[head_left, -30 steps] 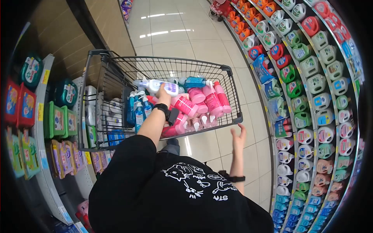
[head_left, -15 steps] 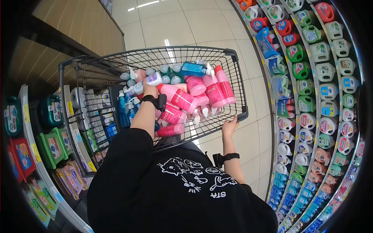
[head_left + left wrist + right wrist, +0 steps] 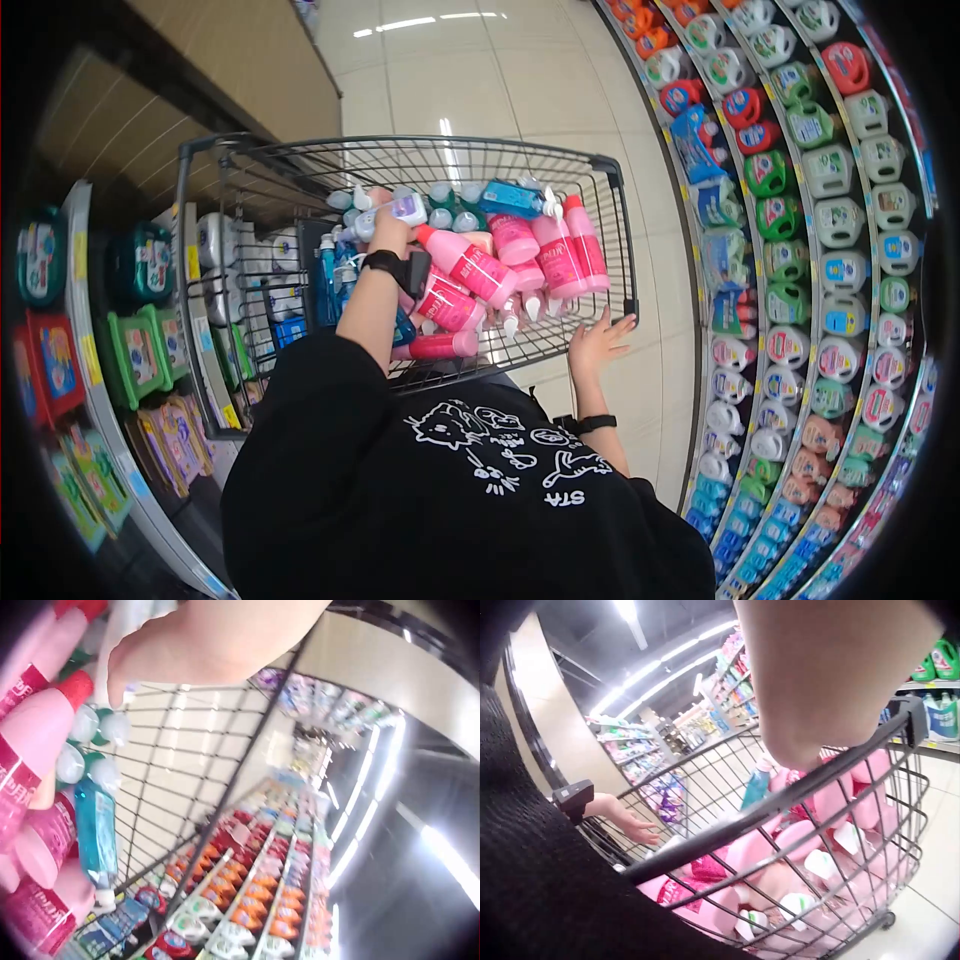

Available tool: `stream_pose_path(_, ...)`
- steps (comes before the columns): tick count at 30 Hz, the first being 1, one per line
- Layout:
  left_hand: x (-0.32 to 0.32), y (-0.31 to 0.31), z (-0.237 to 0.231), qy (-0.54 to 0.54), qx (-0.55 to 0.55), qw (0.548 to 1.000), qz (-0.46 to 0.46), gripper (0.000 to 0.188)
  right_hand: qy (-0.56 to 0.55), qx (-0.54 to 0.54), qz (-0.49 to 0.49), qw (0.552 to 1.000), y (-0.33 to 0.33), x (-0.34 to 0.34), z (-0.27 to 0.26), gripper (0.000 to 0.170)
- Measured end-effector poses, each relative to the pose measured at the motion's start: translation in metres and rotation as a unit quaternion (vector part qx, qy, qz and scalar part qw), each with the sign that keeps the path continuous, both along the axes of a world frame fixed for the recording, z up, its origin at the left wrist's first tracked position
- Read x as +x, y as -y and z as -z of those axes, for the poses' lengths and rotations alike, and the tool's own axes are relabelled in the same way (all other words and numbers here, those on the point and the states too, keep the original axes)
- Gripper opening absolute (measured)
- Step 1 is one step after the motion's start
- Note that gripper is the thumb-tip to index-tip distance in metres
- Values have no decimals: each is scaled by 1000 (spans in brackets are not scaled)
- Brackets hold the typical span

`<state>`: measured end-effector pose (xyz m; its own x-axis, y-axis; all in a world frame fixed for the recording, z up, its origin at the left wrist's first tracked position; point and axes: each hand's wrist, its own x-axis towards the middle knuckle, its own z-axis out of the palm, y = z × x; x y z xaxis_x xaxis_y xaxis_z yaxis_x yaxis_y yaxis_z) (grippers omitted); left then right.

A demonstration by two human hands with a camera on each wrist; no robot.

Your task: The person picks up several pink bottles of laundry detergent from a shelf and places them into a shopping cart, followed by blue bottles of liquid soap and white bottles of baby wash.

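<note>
White bottle (image 3: 407, 210), inside cart (image 3: 606, 164); my left hand (image 3: 388, 232) clamped on it. Right hand (image 3: 597, 345) apart, fingers spread, at cart's corner. Risk: uneven pile under it, loose pink bottles (image 3: 480, 272) could roll, tipping it.

**Visibility gaps: contact and labels**

Your left hand (image 3: 385, 212) hides part of the white bottle (image 3: 408, 209) in the head view; can't confirm a grip. Left wrist crops both at the top edge. Right wrist cuts your right hand (image 3: 810, 712) at the top, fingers out of sight, so rim contact is unclear. The cart rim (image 3: 780, 801) blocks some pink bottles (image 3: 746, 851). Shelf labels too small to read; far aisle blurred.
</note>
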<state>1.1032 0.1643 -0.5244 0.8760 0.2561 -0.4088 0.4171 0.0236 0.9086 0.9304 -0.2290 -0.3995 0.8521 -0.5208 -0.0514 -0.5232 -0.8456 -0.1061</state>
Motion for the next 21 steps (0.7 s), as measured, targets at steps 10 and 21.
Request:
stream_pose_path(10, -145, 53, -338, 141, -368, 919, -7, 34, 4, 190, -459, 868, -64, 63, -64, 52)
stream_pose_path(21, -514, 105, -341, 247, -196, 828, -465, 28, 65, 319, -810, 487, -172, -61, -102, 47)
